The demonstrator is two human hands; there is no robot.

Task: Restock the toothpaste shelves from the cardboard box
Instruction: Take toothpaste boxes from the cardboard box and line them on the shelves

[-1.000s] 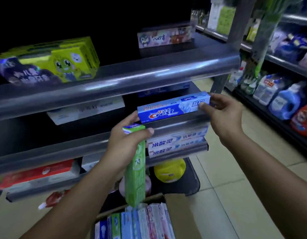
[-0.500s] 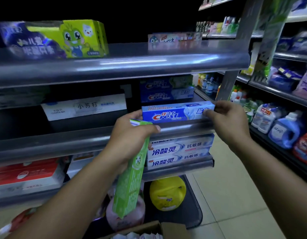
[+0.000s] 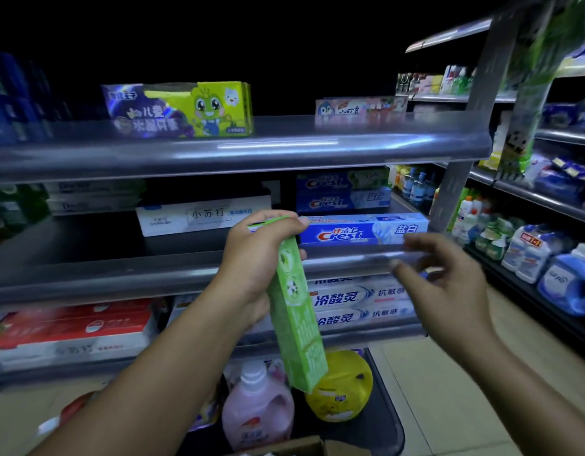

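Left hand (image 3: 261,255): grips the green toothpaste box (image 3: 301,324) by its top end, fingers wrapped round it. The box hangs down and tilts a little to the right, just left of the blue Crest box (image 3: 363,230). Grip unchanged from half a second ago.
Right hand (image 3: 449,278): holds nothing; fingers loosely spread and motion-blurred. Sits below and right of the blue Crest box, clear of it.
Change: half a second ago the right hand held the right end of the blue Crest box; it has now let go and drawn back.
Blue Crest box: lies lengthwise at the front edge of the middle shelf (image 3: 120,271), label outward, no hand on it.
Behind it: two more Crest boxes (image 3: 342,194) stacked further back on the same shelf.
Cardboard box (image 3: 304,447): only a flap shows, well below the blue Crest box at the bottom edge; contents not visible.
Judgement: one box is shelved; the green box is likely next and still needs a place. The free right hand could take it or go back for more stock.
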